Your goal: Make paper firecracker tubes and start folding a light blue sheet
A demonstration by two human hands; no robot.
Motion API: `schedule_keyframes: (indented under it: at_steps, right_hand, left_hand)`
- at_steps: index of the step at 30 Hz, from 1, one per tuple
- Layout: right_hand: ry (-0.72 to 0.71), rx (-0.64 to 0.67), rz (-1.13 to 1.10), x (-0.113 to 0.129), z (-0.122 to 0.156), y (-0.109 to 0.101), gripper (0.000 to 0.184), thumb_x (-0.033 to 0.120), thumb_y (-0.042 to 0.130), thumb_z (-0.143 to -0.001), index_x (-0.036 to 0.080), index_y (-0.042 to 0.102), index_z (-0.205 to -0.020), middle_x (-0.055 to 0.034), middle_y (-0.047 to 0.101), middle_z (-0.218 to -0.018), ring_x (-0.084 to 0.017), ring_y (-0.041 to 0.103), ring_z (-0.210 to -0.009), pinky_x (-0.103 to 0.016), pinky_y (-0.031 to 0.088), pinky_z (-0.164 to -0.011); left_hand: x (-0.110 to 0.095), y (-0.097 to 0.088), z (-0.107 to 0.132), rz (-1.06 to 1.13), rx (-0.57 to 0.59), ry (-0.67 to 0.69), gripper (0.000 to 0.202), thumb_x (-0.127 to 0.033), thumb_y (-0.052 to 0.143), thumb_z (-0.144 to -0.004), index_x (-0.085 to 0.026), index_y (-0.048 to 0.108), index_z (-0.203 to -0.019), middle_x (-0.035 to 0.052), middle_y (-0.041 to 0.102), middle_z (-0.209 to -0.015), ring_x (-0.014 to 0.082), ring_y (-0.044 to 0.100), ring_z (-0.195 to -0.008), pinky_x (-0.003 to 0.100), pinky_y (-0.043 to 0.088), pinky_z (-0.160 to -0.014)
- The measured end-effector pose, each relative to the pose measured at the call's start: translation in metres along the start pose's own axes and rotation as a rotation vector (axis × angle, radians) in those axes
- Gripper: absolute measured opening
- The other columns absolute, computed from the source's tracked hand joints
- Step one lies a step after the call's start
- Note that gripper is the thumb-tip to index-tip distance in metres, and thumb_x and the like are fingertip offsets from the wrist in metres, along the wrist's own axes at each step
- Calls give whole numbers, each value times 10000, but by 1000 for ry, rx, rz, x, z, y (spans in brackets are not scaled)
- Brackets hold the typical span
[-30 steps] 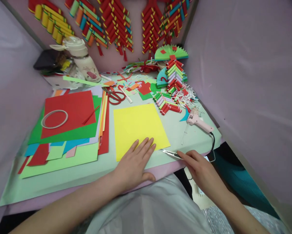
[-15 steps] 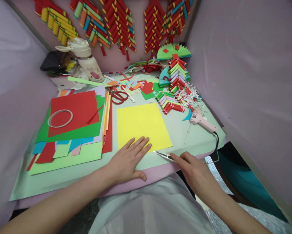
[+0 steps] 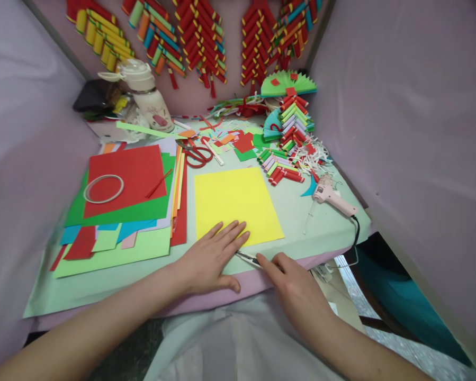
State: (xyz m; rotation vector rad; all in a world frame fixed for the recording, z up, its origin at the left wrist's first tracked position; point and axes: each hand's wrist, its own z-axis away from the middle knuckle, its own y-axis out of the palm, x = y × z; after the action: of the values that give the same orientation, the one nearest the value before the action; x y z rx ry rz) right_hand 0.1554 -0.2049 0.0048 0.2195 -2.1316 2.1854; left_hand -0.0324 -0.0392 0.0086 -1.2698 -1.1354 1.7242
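Observation:
A square sheet of yellow paper [image 3: 235, 198] lies on the pale green table cover [image 3: 114, 288]. My left hand [image 3: 217, 254] rests on its near edge, fingers stretched out and slightly spread. In my right hand [image 3: 289, 280] is a slim craft knife [image 3: 248, 257], silver with a dark part by the fingers. Its tip points left, close to the paper's near edge and beside my left fingers. Whether the blade touches the paper, I cannot tell.
On the left lie stacked coloured papers [image 3: 134, 164] with a white ring [image 3: 103, 189]. Red-handled scissors [image 3: 198, 157], a bottle [image 3: 155, 108] and paper scraps [image 3: 243, 143] are behind. Rolled-paper decorations [image 3: 295, 119] and a corded pink glue gun [image 3: 333, 198] are right.
My right hand has moved left with the craft knife, bringing its tip nearer my left fingers. My left hand stays on the yellow paper. The view has shifted slightly.

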Motion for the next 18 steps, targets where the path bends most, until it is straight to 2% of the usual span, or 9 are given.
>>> schedule_keyframes:
  at_steps: [2,4,7,9,12,18]
  right_hand:
    - [12,12,-4,-1,0,-1,610,-12,475,-796,230,458,-1355,-50,556,-914,-168,553,-748,-264,391,-631]
    - [18,21,-6,-2,0,-2,609,-15,471,-800,238,462,-1354,-47,558,-912,-166,556,-748,-260,383,-622]
    - [11,25,-18,-2,-1,-2,596,-17,461,-803,231,478,-1345,-49,557,-908,-166,559,-740,-258,382,-610]
    - [-3,23,-30,-3,-1,-2,592,-22,449,-802,217,482,-1343,-56,557,-911,-168,564,-742,-260,390,-611]
    - [-26,19,-37,-5,-1,-1,601,-23,424,-805,214,467,-1356,-61,556,-911,-171,571,-745,-266,407,-619]
    - [-69,42,-34,-3,-4,-2,602,-14,403,-820,223,446,-1371,-65,556,-919,-170,575,-749,-267,427,-626]
  left_hand:
    - [6,-13,-2,78,13,-7,926,-708,429,-831,-175,114,-1520,131,114,-1592,263,89,-1466,434,127,-1179]
    - [14,-26,-8,114,7,-53,779,-615,428,-891,-170,216,-1495,128,156,-1586,246,96,-1466,414,162,-1173]
    - [25,-37,-24,96,21,-96,689,-533,542,-866,-150,373,-1413,154,202,-1571,289,107,-1460,453,169,-1163]
    - [28,-37,-35,94,54,-99,707,-507,602,-830,-145,384,-1396,170,212,-1564,310,124,-1455,473,170,-1155]
    - [30,-31,-46,95,69,-108,764,-477,624,-818,-160,308,-1437,174,164,-1576,315,93,-1458,495,135,-1155]
    - [31,-24,-49,100,81,-104,785,-469,606,-833,-174,247,-1465,165,103,-1589,307,33,-1464,505,92,-1155]
